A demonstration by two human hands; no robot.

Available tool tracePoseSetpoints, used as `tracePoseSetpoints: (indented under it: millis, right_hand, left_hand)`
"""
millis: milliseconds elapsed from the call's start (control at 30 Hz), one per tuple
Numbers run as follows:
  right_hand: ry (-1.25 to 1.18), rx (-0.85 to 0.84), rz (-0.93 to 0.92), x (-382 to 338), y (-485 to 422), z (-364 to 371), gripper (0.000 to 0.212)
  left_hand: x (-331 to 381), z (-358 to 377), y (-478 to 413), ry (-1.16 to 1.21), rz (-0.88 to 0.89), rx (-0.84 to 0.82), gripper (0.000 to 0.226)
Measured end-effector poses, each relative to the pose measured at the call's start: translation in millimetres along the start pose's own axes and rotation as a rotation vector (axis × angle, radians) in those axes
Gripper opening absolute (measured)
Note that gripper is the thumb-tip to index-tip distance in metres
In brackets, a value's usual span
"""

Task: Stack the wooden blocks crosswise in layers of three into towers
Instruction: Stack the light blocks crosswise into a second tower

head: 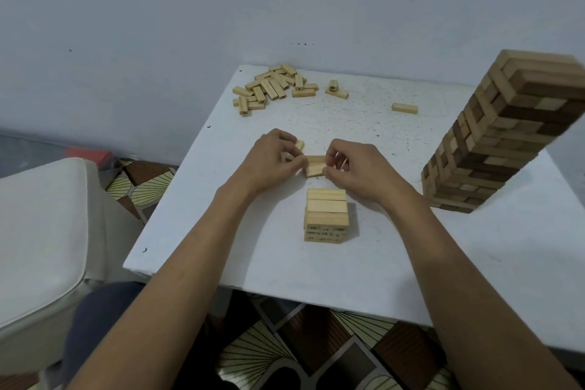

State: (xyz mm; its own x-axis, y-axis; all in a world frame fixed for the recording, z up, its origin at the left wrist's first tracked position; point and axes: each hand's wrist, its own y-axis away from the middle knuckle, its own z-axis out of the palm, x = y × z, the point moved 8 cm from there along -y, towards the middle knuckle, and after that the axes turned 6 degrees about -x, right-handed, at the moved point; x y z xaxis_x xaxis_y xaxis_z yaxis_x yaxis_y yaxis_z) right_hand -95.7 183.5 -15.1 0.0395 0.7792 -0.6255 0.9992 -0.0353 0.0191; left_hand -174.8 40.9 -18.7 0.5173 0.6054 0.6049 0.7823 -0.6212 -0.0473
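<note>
Maybe three blocks (pixel 315 165) between fingers (pixel 333 153)

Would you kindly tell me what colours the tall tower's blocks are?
The tall tower mixes tan and dark brown; head view.

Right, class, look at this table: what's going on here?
A person at a white table holds a few pale blocks between the left hand and right hand. Nearer them stands a short tower, a few layers high. A tall tower stands on the right; a loose pile lies at the far left corner.
</note>
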Motion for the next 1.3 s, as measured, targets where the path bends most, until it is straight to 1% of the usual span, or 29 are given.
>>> tracePoseSetpoints:
  millis: [67, 167, 300, 400, 500, 633, 767, 833, 933, 1033, 1133, 1233, 1300]
  right_hand:
    - [0.057, 0.017, -0.025, -2, -1, 1, 0.009]
    - [0.09, 0.038, -0.048, -2, -1, 3, 0.014]
    - [0.117, 0.061, -0.069, 1, -2, 6, 0.033]
    - [0.172, 0.087, -0.059, 4, -6, 6, 0.03]
    - [0.2, 0.114, -0.055, 3, -8, 6, 0.028]
    - [0.232, 0.16, -0.073, 0, -9, 4, 0.022]
    - [0.216, 0.187, -0.072, -2, -10, 2, 0.023]
    - [0.183, 0.172, -0.074, -2, -9, 2, 0.023]
    - [0.124, 0.139, -0.097, -2, -7, 4, 0.021]
    - [0.069, 0.125, -0.1, -1, -5, 2, 0.021]
    - [0.04, 0.066, -0.073, 3, -2, 3, 0.028]
    - [0.034, -0.03, -0.04, 6, 0, 5, 0.039]
    - [0.046, -0.064, -0.032, 7, 1, 5, 0.046]
  left_hand:
    - [0, 2, 1, -0.056, 0.019, 0.017, 0.019]
    - [-4, 1, 2, -0.052, 0.018, 0.064, 0.018]
    - [-7, -1, 1, -0.029, 0.019, 0.096, 0.016]
    - [-9, 0, -1, -0.052, 0.035, 0.094, 0.014]
    - [-8, 1, -1, -0.054, 0.058, 0.085, 0.017]
    - [2, 8, -1, -0.09, 0.121, -0.023, 0.031]
    - [11, 7, 0, -0.055, 0.148, -0.086, 0.025]
    - [14, 10, 1, -0.065, 0.156, -0.156, 0.03]
    - [18, 16, 3, -0.106, 0.153, -0.264, 0.051]
    - [16, 18, 3, -0.077, 0.121, -0.289, 0.065]
    - [12, 16, 1, -0.025, 0.102, -0.254, 0.065]
    - [10, 15, -1, -0.008, 0.084, -0.227, 0.061]
    - [10, 16, -3, -0.009, 0.091, -0.223, 0.058]
